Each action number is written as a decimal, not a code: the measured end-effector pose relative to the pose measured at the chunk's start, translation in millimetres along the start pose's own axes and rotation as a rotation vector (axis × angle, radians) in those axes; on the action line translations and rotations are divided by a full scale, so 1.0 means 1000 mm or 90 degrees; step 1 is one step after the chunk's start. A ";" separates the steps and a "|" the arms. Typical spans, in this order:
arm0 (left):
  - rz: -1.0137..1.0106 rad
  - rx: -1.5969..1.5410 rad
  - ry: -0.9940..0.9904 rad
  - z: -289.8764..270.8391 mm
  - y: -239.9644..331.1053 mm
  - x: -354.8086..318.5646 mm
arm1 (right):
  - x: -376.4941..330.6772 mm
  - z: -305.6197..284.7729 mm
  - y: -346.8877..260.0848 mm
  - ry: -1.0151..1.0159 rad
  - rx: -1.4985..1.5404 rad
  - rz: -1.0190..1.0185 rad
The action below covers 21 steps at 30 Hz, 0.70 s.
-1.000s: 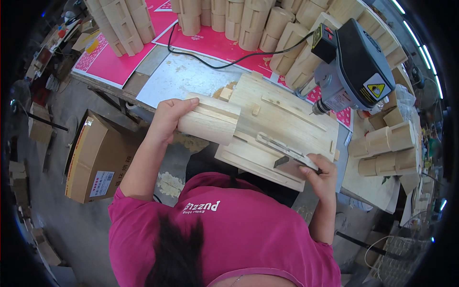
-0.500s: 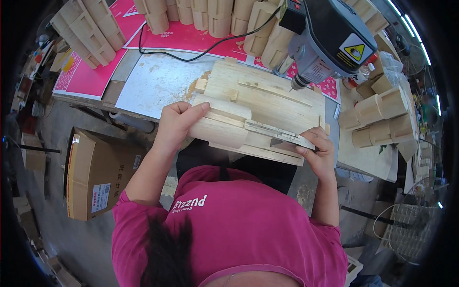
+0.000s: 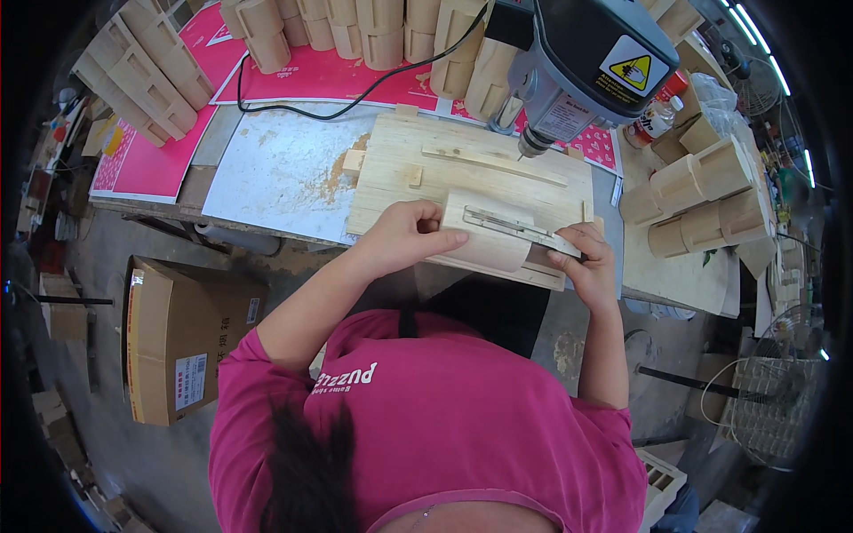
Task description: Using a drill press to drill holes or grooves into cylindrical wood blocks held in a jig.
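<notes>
My left hand (image 3: 404, 238) grips the left end of a rounded pale wooden piece (image 3: 487, 255), thumb on top and fingers curled behind it. Along the top of that piece lies a narrow slotted strip (image 3: 506, 224). Its right end is pinched between the thumb and fingers of my right hand (image 3: 588, 263). Both sit over the near part of a flat wooden board (image 3: 382, 191) fitted with a long raised batten (image 3: 493, 167) and a small wooden block (image 3: 415, 177). Beyond the board hangs a drill press head (image 3: 569, 107), its thin bit pointing down.
Several wooden cylinders (image 3: 382, 35) stand along the back on pink printed sheets (image 3: 311, 84). A black cable (image 3: 346, 114) crosses the white worktop (image 3: 275, 169). More cylinders (image 3: 702, 182) lie at the right near a bottle (image 3: 653, 123). A cardboard box (image 3: 191, 338) stands on the floor at left.
My left hand and the rounded wooden piece have moved right, so the slotted strip lies along more of its top. My right hand keeps its pinch on the strip. The view has shifted slightly.
</notes>
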<state>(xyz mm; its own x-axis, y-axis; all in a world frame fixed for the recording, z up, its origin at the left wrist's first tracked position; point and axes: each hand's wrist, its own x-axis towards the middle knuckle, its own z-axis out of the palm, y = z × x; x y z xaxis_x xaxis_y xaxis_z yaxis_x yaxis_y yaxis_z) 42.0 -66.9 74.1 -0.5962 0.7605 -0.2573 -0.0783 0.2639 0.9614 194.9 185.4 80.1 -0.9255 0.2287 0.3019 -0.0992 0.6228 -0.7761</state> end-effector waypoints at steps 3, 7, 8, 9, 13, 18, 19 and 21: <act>0.061 0.010 -0.030 0.007 -0.012 0.014 | 0.003 -0.006 0.017 0.017 -0.053 -0.006; 0.330 0.290 0.142 0.017 -0.039 0.034 | 0.014 -0.011 0.028 0.079 -0.201 -0.033; 0.446 0.470 0.210 0.019 -0.042 0.040 | 0.018 -0.012 0.030 0.094 -0.217 -0.007; 0.446 0.469 0.209 0.021 -0.043 0.045 | 0.022 -0.011 0.033 0.094 -0.218 -0.006; 0.390 0.527 0.266 0.018 -0.040 0.065 | 0.048 -0.005 0.039 0.144 -0.219 0.008; 0.406 0.515 0.329 -0.002 -0.051 0.078 | 0.070 0.011 0.039 0.120 -0.194 -0.023; 0.393 0.511 0.305 -0.006 -0.052 0.078 | 0.071 0.013 0.038 0.118 -0.196 -0.027; 0.375 0.506 0.280 -0.010 -0.054 0.077 | 0.071 0.014 0.037 0.112 -0.197 -0.028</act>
<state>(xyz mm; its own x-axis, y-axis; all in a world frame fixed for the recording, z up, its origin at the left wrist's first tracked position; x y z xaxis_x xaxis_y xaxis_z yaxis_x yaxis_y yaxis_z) -8.1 -28.4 3.1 -0.6176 0.6556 0.4344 0.7602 0.3562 0.5433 121.0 214.5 65.0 -0.8429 0.3055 0.4429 0.0030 0.8258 -0.5639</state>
